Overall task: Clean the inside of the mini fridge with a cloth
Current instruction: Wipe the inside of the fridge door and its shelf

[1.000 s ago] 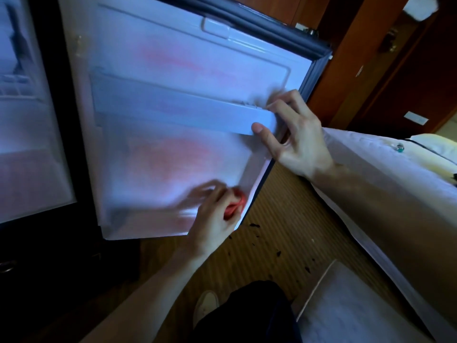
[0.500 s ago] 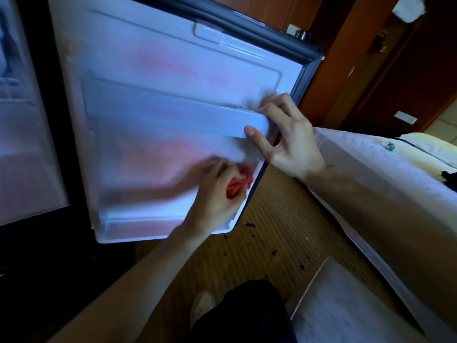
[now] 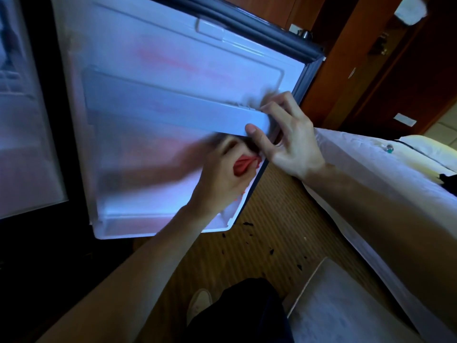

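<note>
Fridge cleaning looks to be in its middle stretch, with the work now on the inside of the open door (image 3: 173, 70) rather than in the cabinet. Nearest the camera, a dark trouser leg and a pale shoe (image 3: 199, 302) stand on the ribbed wooden floor (image 3: 272, 219), where a few dark crumbs lie scattered just below the door's lower right corner.

Above that, the left hand (image 3: 220, 179) has its fingers curled round a bunched red cloth (image 3: 243, 164), which it presses against the door liner just under the door shelf (image 3: 173, 112), close to the door's right edge. This hand is blurred, which suggests a wiping stroke. The right hand (image 3: 289, 142) pinches the right end of the shelf, thumb on its front face and fingers over its top, seemingly steadying the door.

Pink smears or reflections show on the liner both above and below the shelf; I cannot tell which they are, so I cannot say how much of the door is already clean. The bottom ledge of the door looks not yet reached by the cloth.

Farther left, the cabinet (image 3: 24, 120) stands open, pale and out of focus; whether it has been wiped cannot be judged. To the right lies a bed (image 3: 371, 169) with white sheets.
</note>
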